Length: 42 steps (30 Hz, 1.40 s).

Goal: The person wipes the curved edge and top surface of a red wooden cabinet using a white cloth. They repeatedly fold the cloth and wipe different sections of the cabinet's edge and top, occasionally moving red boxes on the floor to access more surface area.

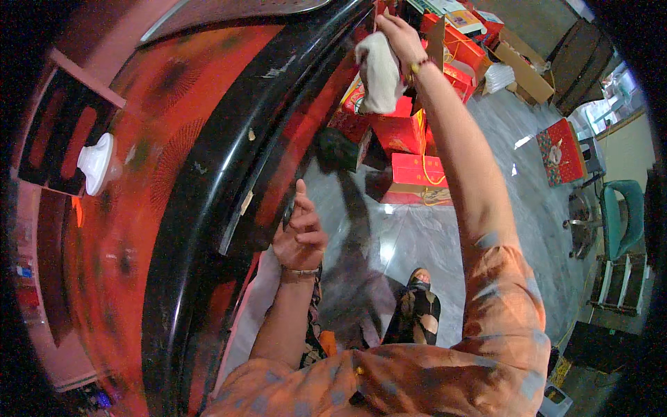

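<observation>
My right hand point(402, 41) reaches far forward along the front of a red and black counter point(208, 172). A crumpled white cloth point(379, 75) hangs from its grip, close to the counter's red lower panel. Beaded bracelets circle that wrist. Lower down, my left hand point(302, 229) is raised beside the counter's black edge, its fingers partly curled and one pointing up. A small dark thing point(288, 212) shows at this hand's left side; whether the hand holds it is unclear.
Red gift boxes point(417, 169) with yellow cords crowd the floor ahead. A white pedestal dish point(98, 162) stands on the counter top. An open cardboard box point(526, 70), a red patterned box point(560, 151) and a green chair point(622, 219) are to the right.
</observation>
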{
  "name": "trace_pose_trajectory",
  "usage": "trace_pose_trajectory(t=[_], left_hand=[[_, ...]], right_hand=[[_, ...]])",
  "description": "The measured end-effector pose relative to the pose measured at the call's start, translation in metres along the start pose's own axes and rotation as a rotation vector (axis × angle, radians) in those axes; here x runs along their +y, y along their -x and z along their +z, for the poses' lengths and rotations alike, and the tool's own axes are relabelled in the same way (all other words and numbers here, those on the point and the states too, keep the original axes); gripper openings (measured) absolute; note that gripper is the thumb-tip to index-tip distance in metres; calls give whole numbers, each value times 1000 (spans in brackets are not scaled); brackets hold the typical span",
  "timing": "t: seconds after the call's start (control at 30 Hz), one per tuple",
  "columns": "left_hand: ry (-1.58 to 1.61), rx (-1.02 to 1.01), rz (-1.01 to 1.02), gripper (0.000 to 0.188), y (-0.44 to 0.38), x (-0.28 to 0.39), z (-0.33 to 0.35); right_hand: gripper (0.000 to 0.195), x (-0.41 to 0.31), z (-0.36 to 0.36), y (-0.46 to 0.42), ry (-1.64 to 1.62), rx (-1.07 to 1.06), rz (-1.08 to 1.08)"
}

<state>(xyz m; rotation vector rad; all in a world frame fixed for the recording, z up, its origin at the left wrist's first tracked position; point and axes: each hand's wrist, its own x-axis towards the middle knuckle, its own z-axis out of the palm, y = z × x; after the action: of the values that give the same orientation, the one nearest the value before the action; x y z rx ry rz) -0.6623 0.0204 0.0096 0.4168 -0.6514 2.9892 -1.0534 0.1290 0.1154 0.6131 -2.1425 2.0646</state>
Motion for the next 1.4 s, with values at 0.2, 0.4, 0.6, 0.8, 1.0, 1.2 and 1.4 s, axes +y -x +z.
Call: trace_pose_trajectory(t=[0.2,0.4,0.6,0.8,1.0,1.2,1.4], left_hand=[[25,38,-83,54,-10,3,4],[-129,-22,-101,55,0,0,9],[-115,-44,-143,61,-3,3,4],[-143,82,-117,60,-3,25,1],[-302,227,46,58,1,23,-13],[-614,200,250,54,-12,-4,25],[-466,215,154,44,-6,-8,27]], right_hand=[[50,36,-17,-82,26,-101,-55],[57,14,-8,-67,380,-116,-152],[47,4,-24,-66,441,-201,-164],[38,-43,-8,-15,327,9,-22],[27,-105,7,150,517,-122,-631],[34,-140,61,246,595,-395,-943],[43,-160,71,261,804,-522,-771]])
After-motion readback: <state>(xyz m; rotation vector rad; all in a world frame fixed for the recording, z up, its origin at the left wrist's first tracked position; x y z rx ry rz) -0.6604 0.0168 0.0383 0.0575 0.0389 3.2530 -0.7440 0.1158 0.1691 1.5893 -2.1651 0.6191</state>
